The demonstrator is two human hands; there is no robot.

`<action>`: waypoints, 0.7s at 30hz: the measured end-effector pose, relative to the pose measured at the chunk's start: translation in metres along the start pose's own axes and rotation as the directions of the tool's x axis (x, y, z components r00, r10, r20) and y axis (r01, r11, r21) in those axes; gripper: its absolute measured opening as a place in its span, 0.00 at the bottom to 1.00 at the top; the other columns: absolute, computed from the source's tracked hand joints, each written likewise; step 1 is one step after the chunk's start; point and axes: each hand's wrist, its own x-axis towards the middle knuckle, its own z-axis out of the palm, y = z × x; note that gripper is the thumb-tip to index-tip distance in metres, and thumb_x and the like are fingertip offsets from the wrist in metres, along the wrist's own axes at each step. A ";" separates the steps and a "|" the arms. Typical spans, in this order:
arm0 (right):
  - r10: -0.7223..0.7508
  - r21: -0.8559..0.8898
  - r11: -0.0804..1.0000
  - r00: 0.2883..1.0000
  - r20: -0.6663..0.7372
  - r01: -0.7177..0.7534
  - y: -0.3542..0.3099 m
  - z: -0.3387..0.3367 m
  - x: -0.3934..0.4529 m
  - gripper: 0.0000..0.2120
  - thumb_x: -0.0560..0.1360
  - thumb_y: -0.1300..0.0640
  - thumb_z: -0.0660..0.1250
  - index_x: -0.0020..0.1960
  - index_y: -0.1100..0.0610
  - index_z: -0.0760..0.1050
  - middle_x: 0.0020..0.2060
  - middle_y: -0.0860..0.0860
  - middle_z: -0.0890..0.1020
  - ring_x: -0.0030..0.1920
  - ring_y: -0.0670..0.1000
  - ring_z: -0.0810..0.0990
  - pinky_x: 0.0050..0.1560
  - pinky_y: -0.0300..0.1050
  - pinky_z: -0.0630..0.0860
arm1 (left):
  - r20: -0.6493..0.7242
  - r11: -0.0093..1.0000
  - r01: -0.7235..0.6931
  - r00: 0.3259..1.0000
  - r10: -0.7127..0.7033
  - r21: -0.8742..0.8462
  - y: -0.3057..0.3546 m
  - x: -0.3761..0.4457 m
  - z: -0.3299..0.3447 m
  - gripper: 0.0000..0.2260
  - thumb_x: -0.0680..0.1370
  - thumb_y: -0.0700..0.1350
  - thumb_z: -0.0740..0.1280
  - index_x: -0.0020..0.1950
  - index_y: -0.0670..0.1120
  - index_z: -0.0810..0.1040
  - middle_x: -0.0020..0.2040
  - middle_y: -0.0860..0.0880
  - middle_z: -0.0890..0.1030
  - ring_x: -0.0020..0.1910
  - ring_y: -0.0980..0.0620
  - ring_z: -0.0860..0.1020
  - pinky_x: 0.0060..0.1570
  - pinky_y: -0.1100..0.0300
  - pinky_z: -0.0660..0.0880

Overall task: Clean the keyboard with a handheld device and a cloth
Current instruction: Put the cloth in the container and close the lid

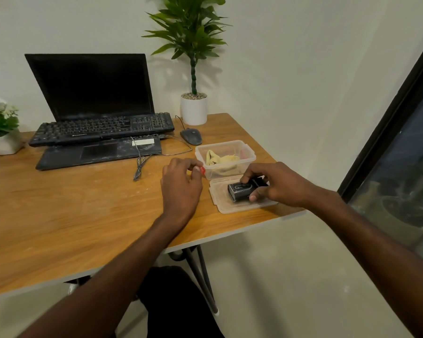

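Wooden desk [83, 203] is carrying a laptop [93, 93] with the black keyboard [100, 129] lying across it. Right hand [276, 184] is gripping the black handheld device [239, 190] on a lid [239, 207]. Left hand [181, 186], fingers loosely curled and holding nothing, is hovering beside the tub [226, 158] containing a yellow cloth [220, 158].

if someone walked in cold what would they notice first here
Most likely the two hands near the table's right edge: the right hand has its grip on a small black handheld device lying on a clear lid, while the left hand hovers by a clear container holding a yellow cloth. Behind them, a black keyboard sits on an open laptop.
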 end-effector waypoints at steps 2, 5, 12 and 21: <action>-0.023 -0.009 1.000 1.000 -0.013 0.023 0.000 0.000 0.001 0.16 0.70 0.56 0.81 0.54 0.45 0.81 0.53 0.40 0.83 0.54 0.37 0.78 0.48 0.28 0.71 | -0.017 0.996 -0.063 0.998 0.064 0.056 0.001 0.004 -0.002 0.10 0.82 0.44 0.66 0.58 0.54 0.84 0.56 0.54 0.79 0.59 0.51 0.72 0.60 0.47 0.72; -0.080 -0.009 0.997 0.994 -0.071 0.079 -0.006 -0.003 0.006 0.15 0.71 0.55 0.80 0.55 0.45 0.81 0.53 0.40 0.84 0.53 0.41 0.80 0.49 0.32 0.72 | -0.008 0.978 -0.148 0.989 0.151 0.144 -0.001 0.015 -0.002 0.11 0.83 0.45 0.65 0.62 0.54 0.82 0.58 0.53 0.77 0.60 0.51 0.71 0.57 0.50 0.69; -0.196 -0.108 0.980 0.924 -0.328 0.170 -0.019 -0.015 0.051 0.12 0.75 0.55 0.76 0.57 0.53 0.80 0.52 0.47 0.86 0.49 0.49 0.82 0.50 0.45 0.79 | 0.122 0.970 -0.167 0.982 0.147 0.178 -0.015 0.030 0.005 0.12 0.85 0.49 0.63 0.65 0.54 0.83 0.66 0.52 0.76 0.67 0.50 0.71 0.61 0.49 0.66; -0.127 -0.258 0.961 0.987 -0.095 0.099 -0.004 -0.004 0.112 0.08 0.75 0.56 0.76 0.53 0.52 0.81 0.49 0.48 0.85 0.46 0.51 0.80 0.42 0.40 0.71 | 0.137 0.974 -0.133 0.985 0.109 0.181 -0.015 0.031 0.004 0.12 0.84 0.48 0.65 0.64 0.58 0.83 0.67 0.57 0.78 0.67 0.53 0.71 0.59 0.52 0.63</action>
